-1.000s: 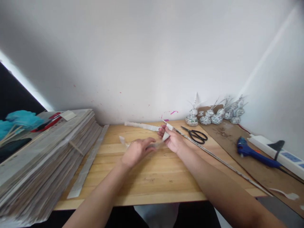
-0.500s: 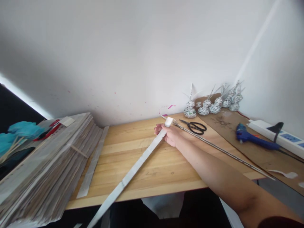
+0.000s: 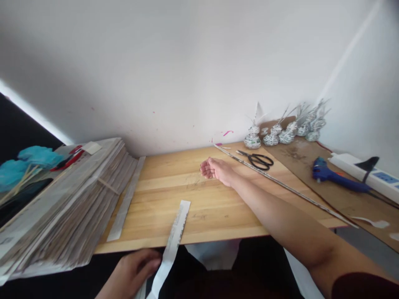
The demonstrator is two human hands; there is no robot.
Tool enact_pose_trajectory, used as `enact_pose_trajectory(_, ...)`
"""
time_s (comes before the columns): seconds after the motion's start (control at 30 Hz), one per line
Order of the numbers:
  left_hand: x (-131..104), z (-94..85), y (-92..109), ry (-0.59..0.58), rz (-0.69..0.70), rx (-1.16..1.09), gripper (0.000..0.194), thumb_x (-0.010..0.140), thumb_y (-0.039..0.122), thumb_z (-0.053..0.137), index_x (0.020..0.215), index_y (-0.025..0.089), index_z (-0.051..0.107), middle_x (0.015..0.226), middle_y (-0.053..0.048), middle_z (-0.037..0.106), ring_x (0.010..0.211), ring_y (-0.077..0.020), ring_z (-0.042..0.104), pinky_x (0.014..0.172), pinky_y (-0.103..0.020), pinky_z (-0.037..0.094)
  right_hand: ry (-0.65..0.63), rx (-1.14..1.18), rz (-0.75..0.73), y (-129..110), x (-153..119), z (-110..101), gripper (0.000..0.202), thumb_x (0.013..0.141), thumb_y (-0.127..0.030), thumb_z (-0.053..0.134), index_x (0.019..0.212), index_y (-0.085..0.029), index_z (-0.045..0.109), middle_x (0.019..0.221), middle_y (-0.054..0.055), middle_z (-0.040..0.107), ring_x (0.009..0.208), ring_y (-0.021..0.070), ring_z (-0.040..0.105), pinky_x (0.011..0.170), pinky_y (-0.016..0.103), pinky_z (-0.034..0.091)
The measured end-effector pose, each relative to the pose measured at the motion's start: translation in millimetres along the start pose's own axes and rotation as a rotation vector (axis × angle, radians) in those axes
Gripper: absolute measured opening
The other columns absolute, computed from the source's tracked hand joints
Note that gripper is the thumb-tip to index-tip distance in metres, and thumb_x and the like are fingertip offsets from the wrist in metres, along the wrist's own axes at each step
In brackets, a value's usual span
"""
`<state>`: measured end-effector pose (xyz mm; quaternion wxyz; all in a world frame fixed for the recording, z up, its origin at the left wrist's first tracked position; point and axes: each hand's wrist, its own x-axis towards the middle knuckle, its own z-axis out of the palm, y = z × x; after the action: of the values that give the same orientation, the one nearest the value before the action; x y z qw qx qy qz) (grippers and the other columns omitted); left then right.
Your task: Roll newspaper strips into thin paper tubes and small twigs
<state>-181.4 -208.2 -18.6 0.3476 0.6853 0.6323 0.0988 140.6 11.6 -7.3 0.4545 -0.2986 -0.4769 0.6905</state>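
Observation:
My right hand (image 3: 216,171) hovers over the middle of the wooden table, fingers loosely curled and apart, with nothing in it. At the table's front edge my left hand (image 3: 137,268) is closed, thumb and forefinger at the edge of a newspaper strip (image 3: 177,228). The strip's upper end rests over the tabletop and its lower part hangs down out of view. A thin rolled paper stick (image 3: 276,179) lies slantwise beyond my right hand. Black-handled scissors (image 3: 260,161) lie next to that stick.
On the left stand a tall newspaper stack (image 3: 90,199) and another flat paper strip (image 3: 126,203). Several woven paper gourds (image 3: 252,139) line the wall. At right, a blue glue gun (image 3: 338,178) and a white power strip (image 3: 358,166) lie on brown board (image 3: 299,170).
My right hand has let go of the paper strip. The strip has moved down and left toward me, and my left hand has come into view at it.

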Motion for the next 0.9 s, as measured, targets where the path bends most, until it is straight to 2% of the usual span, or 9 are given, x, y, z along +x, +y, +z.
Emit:
enact_pose_trajectory(0.13,22,23.7,32,0.044,-0.011,-0.138,0.037,0.080,0.054,0.056,0.080,0.024,0.077,0.076,-0.004,0.072,0.075,-0.0198,0.064,0.073,-0.027,0.049,-0.101,-0.251,0.024,4,-4,12,0.036,0.083,-0.050,0.062,0.087,-0.014,0.066,0.082,0.007,0.068,0.069,0.0133,0.065,0.062,0.024,0.051)
enact_pose_trajectory(0.23,27,62.9,34,-0.007,0.022,-0.406,0.040,0.082,0.052,0.056,0.107,0.026,0.072,0.104,-0.006,0.072,0.098,-0.0235,0.062,0.089,-0.033,0.045,-0.095,-0.318,0.039,5,-5,15,0.038,0.081,-0.050,0.065,0.086,-0.013,0.066,0.082,0.007,0.068,0.070,0.0131,0.065,0.062,0.023,0.051)
enact_pose_trajectory(0.3,29,94.8,25,-0.094,0.003,-0.547,0.054,0.077,0.059,0.058,0.115,0.023,0.067,0.106,-0.008,0.069,0.100,-0.0255,0.060,0.086,-0.035,0.045,-0.103,-0.320,0.038,5,-5,14,0.038,0.081,-0.050,0.065,0.087,-0.013,0.066,0.082,0.007,0.068,0.070,0.0131,0.065,0.063,0.024,0.052)
enact_pose_trajectory(0.4,29,135.6,-1,-0.300,-0.123,-0.709,0.054,0.074,0.068,0.055,0.090,0.018,0.069,0.081,-0.005,0.065,0.081,-0.0211,0.058,0.074,-0.031,0.043,-0.115,-0.327,0.036,4,-6,13,0.036,0.081,-0.048,0.065,0.088,-0.013,0.066,0.082,0.007,0.068,0.070,0.0129,0.065,0.064,0.025,0.052)
enact_pose_trajectory(0.43,29,144.8,-10,-0.310,-0.193,-0.749,0.055,0.067,0.071,0.060,0.077,0.018,0.065,0.068,-0.002,0.058,0.068,-0.0171,0.053,0.066,-0.029,0.041,-0.113,-0.338,0.036,3,-6,13,0.035,0.081,-0.047,0.065,0.088,-0.013,0.066,0.082,0.007,0.069,0.070,0.0128,0.065,0.064,0.025,0.051)
enact_pose_trajectory(0.5,27,155.4,-26,-0.317,-0.259,-0.811,0.057,0.068,0.074,0.056,0.074,0.017,0.058,0.061,0.002,0.047,0.057,-0.0117,0.041,0.058,-0.027,0.033,-0.113,-0.363,0.037,2,-6,14,0.034,0.081,-0.046,0.066,0.087,-0.013,0.067,0.082,0.007,0.069,0.070,0.0127,0.064,0.063,0.025,0.051)
enact_pose_trajectory(0.7,26,141.3,-34,-0.158,-0.136,-0.644,0.056,0.078,0.072,0.044,0.071,0.017,0.049,0.066,0.003,0.037,0.064,-0.0120,0.034,0.062,-0.026,0.029,-0.124,-0.326,0.047,3,-4,11,0.037,0.080,-0.049,0.065,0.087,-0.012,0.066,0.080,0.006,0.067,0.068,0.0130,0.064,0.061,0.026,0.051)
enact_pose_trajectory(0.83,25,103.3,-18,-0.292,0.035,-0.499,0.053,0.079,0.068,0.048,0.073,0.015,0.055,0.067,0.002,0.043,0.066,-0.0126,0.037,0.061,-0.025,0.028,-0.121,-0.320,0.049,4,-4,10,0.037,0.080,-0.049,0.065,0.086,-0.013,0.065,0.080,0.005,0.066,0.069,0.0129,0.064,0.062,0.026,0.051)
enact_pose_trajectory(0.9,22,76.0,-2,-0.387,0.040,-0.501,0.044,0.078,0.059,0.057,0.075,0.015,0.056,0.067,0.002,0.047,0.066,-0.0120,0.039,0.061,-0.024,0.030,-0.118,-0.319,0.050,3,-5,11,0.037,0.079,-0.049,0.066,0.085,-0.013,0.065,0.080,0.005,0.066,0.069,0.0127,0.064,0.062,0.026,0.051)
